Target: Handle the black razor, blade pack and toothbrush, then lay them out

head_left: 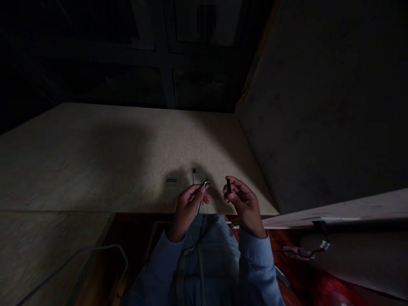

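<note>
My left hand [188, 208] is closed around a slim handle with a bent, shiny metal head [207, 182], which sticks out past the thumb and fingertips. The handle's lower end shows below the palm. Facing it, my right hand [245, 202] pinches a small, narrow black piece [228, 185] upright between thumb and fingers. The two held things are apart, just above the table's near edge. Beyond my left hand lies a thin pale stick with a dark tip [194, 171]. A small flat label-like piece, dark teal and pale [171, 180], lies to its left.
The pale table [127, 161] meets a wall-like panel [318, 106] on the right. A dark window frame [168, 76] stands behind. A grey cable [95, 247] loops at lower left. A black cord with a white tag [324, 245] hangs at lower right. Light is dim.
</note>
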Available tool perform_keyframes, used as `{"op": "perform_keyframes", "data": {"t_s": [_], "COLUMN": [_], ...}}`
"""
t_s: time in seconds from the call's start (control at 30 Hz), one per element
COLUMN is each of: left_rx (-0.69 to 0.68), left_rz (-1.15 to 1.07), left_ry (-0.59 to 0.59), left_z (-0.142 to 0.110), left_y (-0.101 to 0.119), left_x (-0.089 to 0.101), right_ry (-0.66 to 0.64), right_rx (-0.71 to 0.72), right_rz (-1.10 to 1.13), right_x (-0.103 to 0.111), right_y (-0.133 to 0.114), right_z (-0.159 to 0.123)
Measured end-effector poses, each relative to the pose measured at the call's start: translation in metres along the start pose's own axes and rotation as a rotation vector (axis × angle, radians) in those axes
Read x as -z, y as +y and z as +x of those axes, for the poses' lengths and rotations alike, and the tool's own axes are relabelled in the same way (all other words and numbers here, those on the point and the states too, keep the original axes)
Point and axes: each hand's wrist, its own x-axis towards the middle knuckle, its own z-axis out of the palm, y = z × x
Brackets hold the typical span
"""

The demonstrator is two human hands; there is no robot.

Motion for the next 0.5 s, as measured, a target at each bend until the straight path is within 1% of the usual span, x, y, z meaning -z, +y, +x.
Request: {"op": "perform_keyframes", "data": {"t_s": [0.07,0.17,0.33,0.5], "left_rx": [-0.008,-0.013,-0.001,0.000], "left_rz": [0.017,0.042,0.060,0.092], "left_ry": [0.006,0.005,-0.004,-0.001], "left_z": [0.001,0.001,0.002,0.002], "left_y": [-0.002,-0.005,-0.009,-0.007], "left_x": [-0.002,-0.004,-0.006,-0.008], "right_ry": [0.041,0.069,0.089,0.091], "right_rx": [-0.007,-0.019,-0.028,-0.041], "right_rz": [-0.007,-0.034,-0.065,-0.055], "right_x": [0.003,0.006,0.011,0.013], "right_y": [0.001,0.002,0.003,0.004], "right_z": [0.000,-0.001,0.000,0.000]}}
